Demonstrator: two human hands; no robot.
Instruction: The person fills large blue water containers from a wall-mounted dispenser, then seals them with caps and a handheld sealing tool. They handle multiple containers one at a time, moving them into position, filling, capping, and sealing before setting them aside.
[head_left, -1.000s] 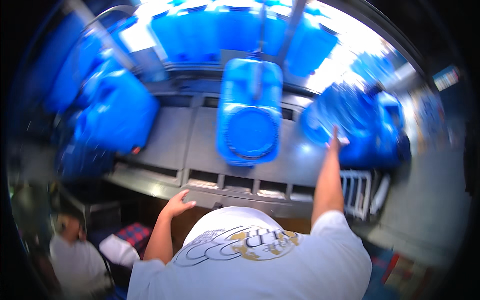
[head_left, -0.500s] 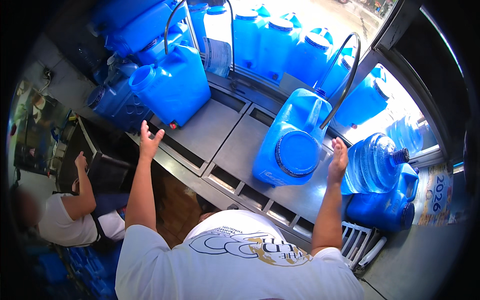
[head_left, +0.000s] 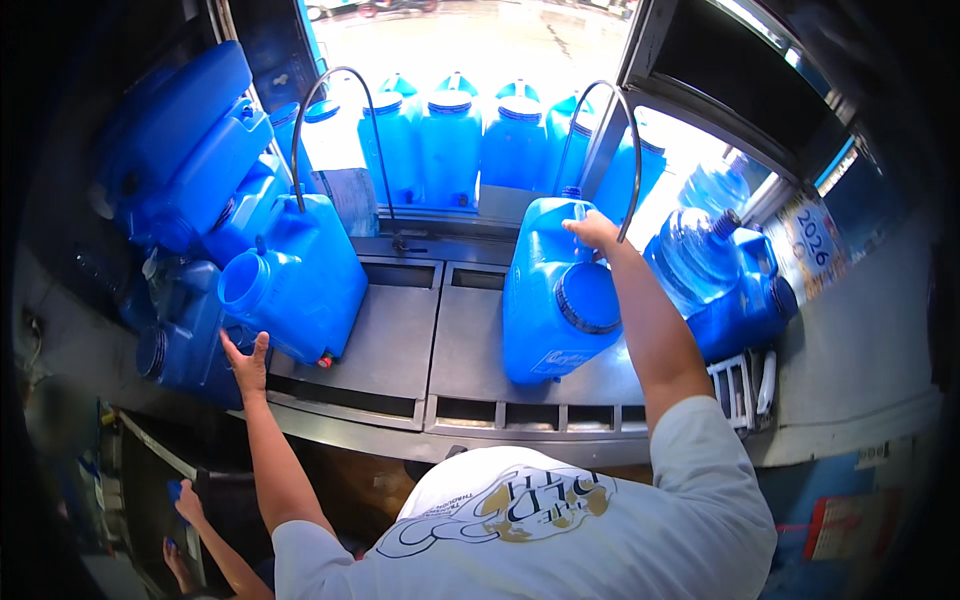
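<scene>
My right hand (head_left: 597,233) is wrapped over the handle of a blue slim water jug (head_left: 540,300), which stands upright on the steel counter with a large dark-blue cap on its front. My left hand (head_left: 248,366) is open, thumb and fingers apart, just in front of a second blue water jug (head_left: 325,275). That jug has an uncapped wide mouth and a red tap low at the front. Whether my left fingers touch it, I cannot tell. A curved metal filling pipe (head_left: 296,150) comes down at its top. Another curved pipe (head_left: 634,150) ends beside my right wrist.
The steel counter (head_left: 395,340) has slots along its front edge. Several capped jugs (head_left: 450,150) line the far window. A round clear-blue bottle (head_left: 693,262) and a blue jug (head_left: 735,320) stand right. More jugs (head_left: 170,160) are stacked left. A co-worker's hand (head_left: 186,500) shows lower left.
My right hand has gone from open beside the right jug to gripping its handle. My left hand has lowered near the left jug. The view has turned and shifted.
</scene>
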